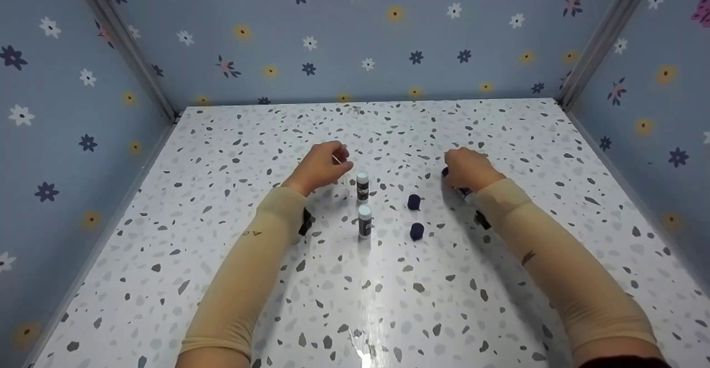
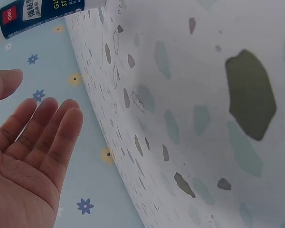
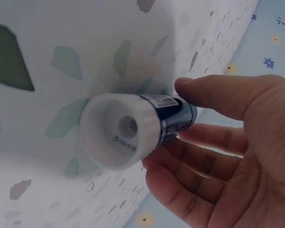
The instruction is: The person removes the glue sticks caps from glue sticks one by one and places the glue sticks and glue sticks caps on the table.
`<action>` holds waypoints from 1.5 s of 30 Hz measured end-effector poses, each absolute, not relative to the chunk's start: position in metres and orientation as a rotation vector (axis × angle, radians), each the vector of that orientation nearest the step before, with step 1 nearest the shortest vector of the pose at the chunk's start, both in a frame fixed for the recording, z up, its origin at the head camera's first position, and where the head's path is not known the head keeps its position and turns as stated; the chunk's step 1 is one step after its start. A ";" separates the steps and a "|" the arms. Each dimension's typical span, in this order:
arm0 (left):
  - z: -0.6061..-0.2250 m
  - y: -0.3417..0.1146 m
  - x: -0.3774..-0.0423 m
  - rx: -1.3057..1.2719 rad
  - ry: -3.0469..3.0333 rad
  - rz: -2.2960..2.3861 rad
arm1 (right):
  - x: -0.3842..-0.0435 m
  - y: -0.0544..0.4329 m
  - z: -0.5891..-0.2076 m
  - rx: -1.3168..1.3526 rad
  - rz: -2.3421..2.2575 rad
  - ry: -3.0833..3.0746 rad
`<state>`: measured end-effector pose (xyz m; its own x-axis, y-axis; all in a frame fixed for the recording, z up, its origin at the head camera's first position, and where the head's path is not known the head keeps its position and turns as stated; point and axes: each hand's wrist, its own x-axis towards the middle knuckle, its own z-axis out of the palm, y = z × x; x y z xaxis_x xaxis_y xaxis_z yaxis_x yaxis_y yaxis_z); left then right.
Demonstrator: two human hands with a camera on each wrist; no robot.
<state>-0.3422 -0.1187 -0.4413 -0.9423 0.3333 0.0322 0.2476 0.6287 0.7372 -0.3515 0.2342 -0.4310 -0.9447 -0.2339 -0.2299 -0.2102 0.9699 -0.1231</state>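
Note:
My right hand (image 1: 471,168) grips a glue stick (image 3: 173,114) close over the table, thumb on one side and fingers curled beneath. Its hollow white base faces the wrist camera; its far end lies by the thumb. My left hand (image 1: 321,165) is empty, fingers loosely bent and thumb apart. Just right of it stands an upright glue stick (image 1: 362,188) with a pale top and dark label; the left wrist view shows a glue stick (image 2: 42,16) lettered "deli" above the fingers. Nearer me stands a second upright glue stick (image 1: 364,223).
Two dark caps, a farther cap (image 1: 414,202) and a nearer cap (image 1: 417,231), stand between the upright glue sticks and my right arm. The speckled white table (image 1: 355,290) meets a flowered blue back wall (image 1: 333,18) and similar side panels.

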 end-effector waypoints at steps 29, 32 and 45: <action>-0.423 -0.121 -0.339 0.456 2.778 1.234 | -0.353 0.233 -0.417 -0.368 -0.306 2.930; -0.423 -0.123 -0.339 0.455 2.775 1.247 | -0.351 0.233 -0.416 -0.381 -0.387 2.948; -0.419 -0.123 -0.337 0.469 2.824 1.242 | -0.341 0.223 -0.409 -0.405 -0.828 3.042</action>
